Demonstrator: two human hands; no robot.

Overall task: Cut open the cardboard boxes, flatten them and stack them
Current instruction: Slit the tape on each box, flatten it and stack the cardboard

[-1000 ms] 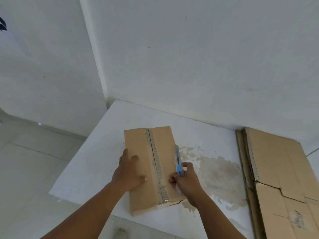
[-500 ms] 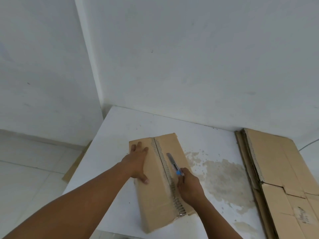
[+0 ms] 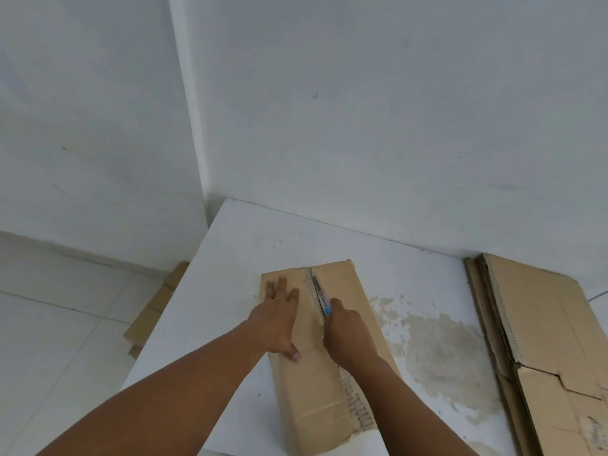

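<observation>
A long brown cardboard box (image 3: 316,399) lies on the white table (image 3: 237,258), its taped centre seam running away from me. My left hand (image 3: 279,320) lies flat on the box's left half, fingers straight, pressing it down. My right hand (image 3: 345,334) grips a utility knife (image 3: 320,296) with a blue slider and grey body. The knife's tip lies in the seam near the box's far end.
A stack of flattened cardboard (image 3: 543,340) lies on the table's right side. More brown cardboard (image 3: 154,307) sits on the tiled floor left of the table. A brownish stain (image 3: 441,353) marks the table between box and stack. White walls stand close behind.
My right hand has moved the knife farther up the seam toward the box's far end. My left hand has slid forward on the left half. The camera has moved closer.
</observation>
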